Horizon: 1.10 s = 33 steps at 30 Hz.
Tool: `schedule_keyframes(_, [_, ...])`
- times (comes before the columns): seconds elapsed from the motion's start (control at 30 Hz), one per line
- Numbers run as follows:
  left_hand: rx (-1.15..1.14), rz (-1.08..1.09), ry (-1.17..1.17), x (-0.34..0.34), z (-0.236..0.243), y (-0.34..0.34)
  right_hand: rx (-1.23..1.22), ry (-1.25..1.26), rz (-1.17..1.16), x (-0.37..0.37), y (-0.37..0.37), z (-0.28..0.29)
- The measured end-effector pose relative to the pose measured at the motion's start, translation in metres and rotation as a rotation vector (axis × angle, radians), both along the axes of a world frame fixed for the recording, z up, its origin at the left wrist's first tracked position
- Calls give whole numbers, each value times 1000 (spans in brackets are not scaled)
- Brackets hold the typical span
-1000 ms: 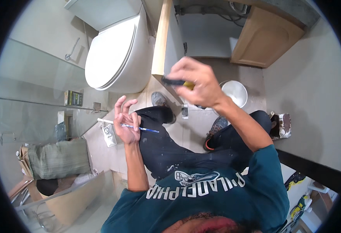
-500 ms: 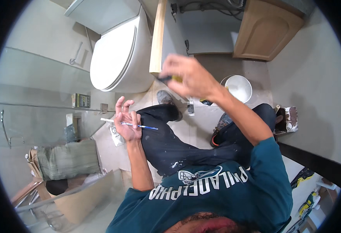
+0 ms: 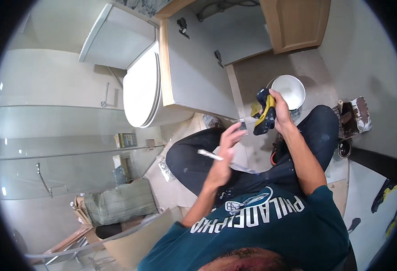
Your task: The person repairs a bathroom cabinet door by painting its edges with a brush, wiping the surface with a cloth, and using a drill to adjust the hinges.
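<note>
I sit on the bathroom floor with my legs in dark trousers bent before me. My left hand (image 3: 224, 156) is raised over my left knee with a thin white pencil (image 3: 209, 155) held across its fingers. A small grey square piece (image 3: 242, 125) is at its fingertips. My right hand (image 3: 279, 108) grips a black and yellow tool (image 3: 264, 115) just in front of a white bucket (image 3: 293, 86). The two hands are about a hand's width apart.
A white toilet (image 3: 140, 90) stands on the left beside a grey vanity side panel (image 3: 194, 67). A wooden cabinet door (image 3: 295, 25) is at the top. A glass shower panel (image 3: 72, 149) curves along the left. Dirty tools (image 3: 354, 116) lie at the right, a green bag (image 3: 119, 202) at lower left.
My right hand has dropped from the vanity panel to the right, beside the bucket, still holding the tool. My left hand has lifted with the pencil. The view has shifted.
</note>
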State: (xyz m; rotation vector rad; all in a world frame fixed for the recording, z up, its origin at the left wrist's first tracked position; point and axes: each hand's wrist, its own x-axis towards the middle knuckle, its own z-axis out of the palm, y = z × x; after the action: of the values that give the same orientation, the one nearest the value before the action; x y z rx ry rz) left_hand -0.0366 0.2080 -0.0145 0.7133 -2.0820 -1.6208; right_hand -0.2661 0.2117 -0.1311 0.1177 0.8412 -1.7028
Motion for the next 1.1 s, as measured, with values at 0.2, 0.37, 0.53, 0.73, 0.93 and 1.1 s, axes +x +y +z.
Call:
schedule_keyframes(0.2, [110, 74, -1, -82, -34, -14, -316, 124, 16, -7, 19, 31])
schedule_keyframes(0.37, [362, 54, 108, -110, -42, -17, -253, 854, -131, -30, 29, 12])
schedule_keyframes(0.53, [196, 5, 83, -120, -31, -12, -253, 982, -191, -37, 39, 10])
schedule_keyframes(0.73, [59, 94, 72, -118, -20, -16, -50, 1046, -135, -34, 50, 11])
schedule_keyframes(0.93, [60, 194, 119, -128, -39, -29, -319, 1200, -264, -10, 75, 37])
schedule_keyframes(1.1, [30, 178, 35, -131, -45, -32, -462, 1446, -229, 1, 91, 74])
